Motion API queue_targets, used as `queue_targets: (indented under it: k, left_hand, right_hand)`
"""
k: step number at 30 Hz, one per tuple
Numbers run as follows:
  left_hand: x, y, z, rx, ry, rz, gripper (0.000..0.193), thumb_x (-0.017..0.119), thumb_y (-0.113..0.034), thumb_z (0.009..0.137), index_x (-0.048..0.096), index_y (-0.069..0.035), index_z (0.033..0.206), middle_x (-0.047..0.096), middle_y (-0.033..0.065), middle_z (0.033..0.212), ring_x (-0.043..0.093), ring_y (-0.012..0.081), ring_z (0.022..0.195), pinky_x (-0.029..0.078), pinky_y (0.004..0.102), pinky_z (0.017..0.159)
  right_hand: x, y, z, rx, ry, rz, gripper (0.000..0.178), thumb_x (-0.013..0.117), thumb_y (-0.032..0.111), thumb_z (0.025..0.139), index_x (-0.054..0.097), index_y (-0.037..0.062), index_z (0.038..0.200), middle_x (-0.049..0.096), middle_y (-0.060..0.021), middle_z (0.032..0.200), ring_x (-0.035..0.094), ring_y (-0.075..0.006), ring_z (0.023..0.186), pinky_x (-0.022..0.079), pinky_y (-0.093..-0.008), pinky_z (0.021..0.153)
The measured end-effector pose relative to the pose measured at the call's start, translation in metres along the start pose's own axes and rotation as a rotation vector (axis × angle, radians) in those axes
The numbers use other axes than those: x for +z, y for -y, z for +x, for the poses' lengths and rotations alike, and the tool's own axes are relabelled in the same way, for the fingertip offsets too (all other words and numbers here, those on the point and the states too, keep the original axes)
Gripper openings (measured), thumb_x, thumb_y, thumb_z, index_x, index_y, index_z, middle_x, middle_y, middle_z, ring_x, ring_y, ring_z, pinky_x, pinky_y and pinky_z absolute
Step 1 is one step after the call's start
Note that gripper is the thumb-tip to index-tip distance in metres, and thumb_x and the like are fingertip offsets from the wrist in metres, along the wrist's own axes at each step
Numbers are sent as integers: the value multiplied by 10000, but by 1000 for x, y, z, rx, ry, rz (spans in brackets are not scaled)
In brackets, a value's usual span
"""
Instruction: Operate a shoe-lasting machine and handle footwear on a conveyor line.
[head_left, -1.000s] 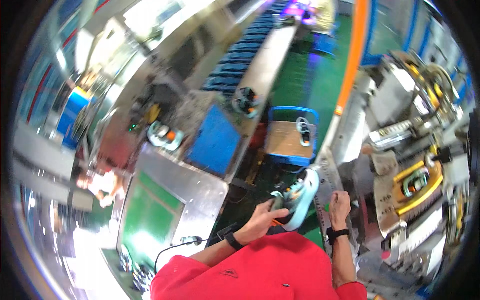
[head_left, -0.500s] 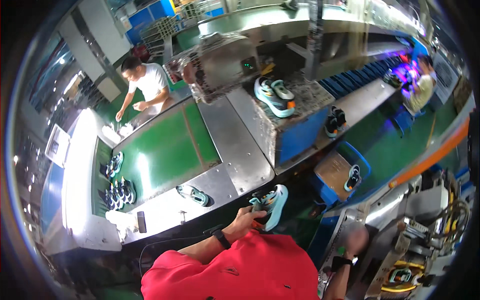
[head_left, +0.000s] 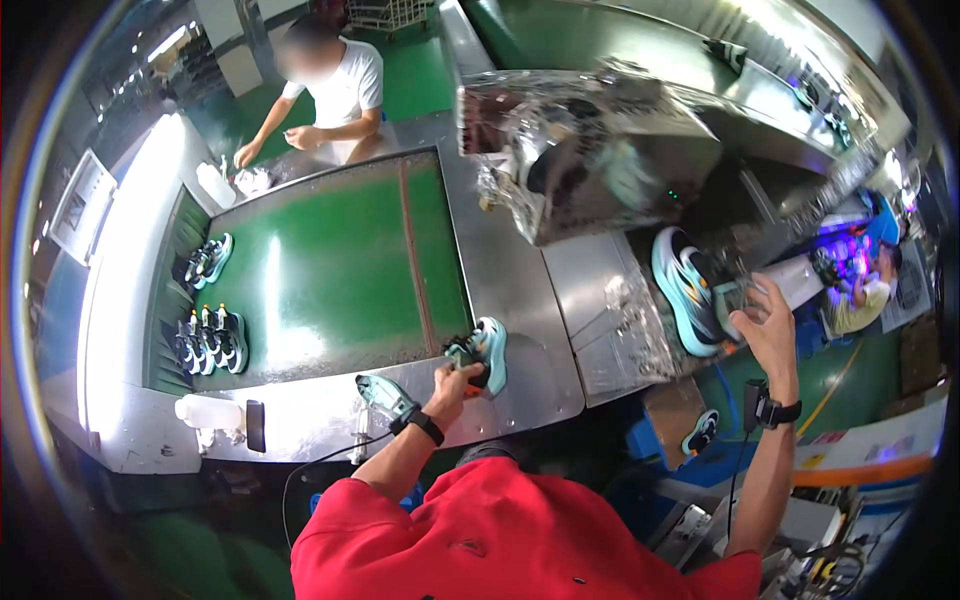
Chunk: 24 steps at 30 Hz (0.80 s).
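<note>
While the person in the red top leans over the steel counter [head_left: 520, 330], the left hand [head_left: 455, 382] has its grip closed around a pale blue sneaker [head_left: 487, 352], fingers wrapped over the heel end and holding it just at the edge where steel meets green belt [head_left: 330, 270]. Just beside that grip, toward the person's body, lies a small teal shoe part [head_left: 378, 392] on the metal, with a dark cable running off the counter edge below it. The right hand [head_left: 768, 325] is stretched out well away from the left, fingers spread wide and holding nothing that I can make out, its fingertips at the heel of a second pale blue sneaker [head_left: 685, 295] resting on the lower steel tray; whether they actually touch the shoe is hard to tell through the fisheye bend. Judging by this, the step in hand is setting one shoe onto the belt side while reaching for its mate, and the next move would call for closing the right grip on that second sneaker and bringing it across. Beyond the left grip, rows of finished sneakers [head_left: 208, 340] sit at the far side of the belt, a foil-wrapped machine hood [head_left: 590, 150] rises behind the right grip, and farthest off a co-worker in white [head_left: 335, 90] bends over the belt's end.
</note>
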<state>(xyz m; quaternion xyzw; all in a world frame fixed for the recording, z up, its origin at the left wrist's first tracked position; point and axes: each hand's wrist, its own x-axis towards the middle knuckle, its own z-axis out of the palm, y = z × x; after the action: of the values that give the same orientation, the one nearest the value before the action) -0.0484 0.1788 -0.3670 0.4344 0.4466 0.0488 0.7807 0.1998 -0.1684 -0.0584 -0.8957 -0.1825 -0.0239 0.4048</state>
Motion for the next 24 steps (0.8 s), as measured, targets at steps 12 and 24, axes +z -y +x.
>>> queue_targets:
  k: [12, 24]
  left_hand:
    - [-78, -135, 255, 318, -307, -78, 223, 724, -47, 743, 640, -4, 945, 656, 63, 802, 619, 178, 633, 497, 319, 519]
    - [-124, -226, 454, 804, -460, 807, 789, 681, -173, 783, 272, 58, 1417, 429, 328, 1318, 457, 490, 1205, 425, 484, 1011]
  right_hand:
    - [70, 40, 47, 358, 22, -172, 595, 725, 18, 649, 554, 1, 1219, 623, -71, 1060, 593, -163, 917, 479, -307, 841]
    - [55, 20, 40, 384, 71, -204, 623, 761, -9, 631, 547, 9, 1216, 622, -61, 1059, 593, -154, 892, 483, -293, 842]
